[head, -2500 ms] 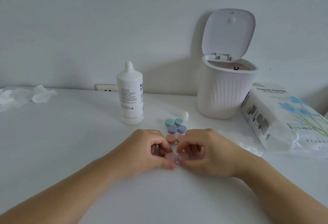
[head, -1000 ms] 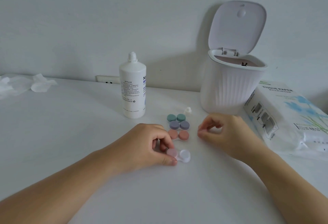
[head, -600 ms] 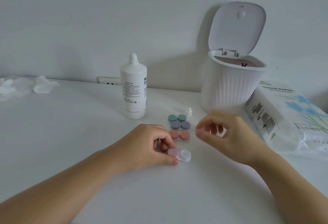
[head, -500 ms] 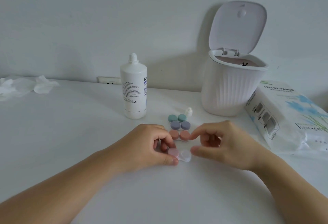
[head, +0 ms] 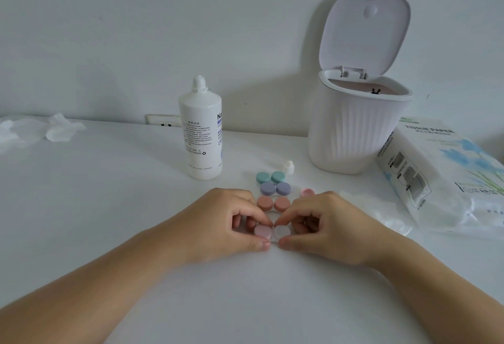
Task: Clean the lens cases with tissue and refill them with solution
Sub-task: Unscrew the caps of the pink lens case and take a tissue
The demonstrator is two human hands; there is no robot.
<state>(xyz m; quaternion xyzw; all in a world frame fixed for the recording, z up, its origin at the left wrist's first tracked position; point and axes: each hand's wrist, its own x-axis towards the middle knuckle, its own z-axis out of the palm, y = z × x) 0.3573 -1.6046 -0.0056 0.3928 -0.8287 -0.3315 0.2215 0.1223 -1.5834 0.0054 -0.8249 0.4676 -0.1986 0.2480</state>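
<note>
Nearest on the white table (head: 109, 207), both hands meet over a small pink lens case (head: 271, 231): the left hand (head: 226, 223) pinches the side with its pink cap on, and the right hand (head: 324, 227) pinches the uncapped pale well. It looks light, hard and slick, so I'd hold it by the rim, between thumb and fingertip. A loose pink cap (head: 307, 192) lies just behind the right hand. Behind the hands sit the orange case (head: 273, 204), purple case (head: 275, 188) and green case (head: 270, 177), all capped. Farther back stands the solution bottle (head: 201, 136), its fine print unreadable, beside an open bin (head: 354, 130). The pack (head: 441, 174) on the right reads "TISSUE PAPER".
</note>
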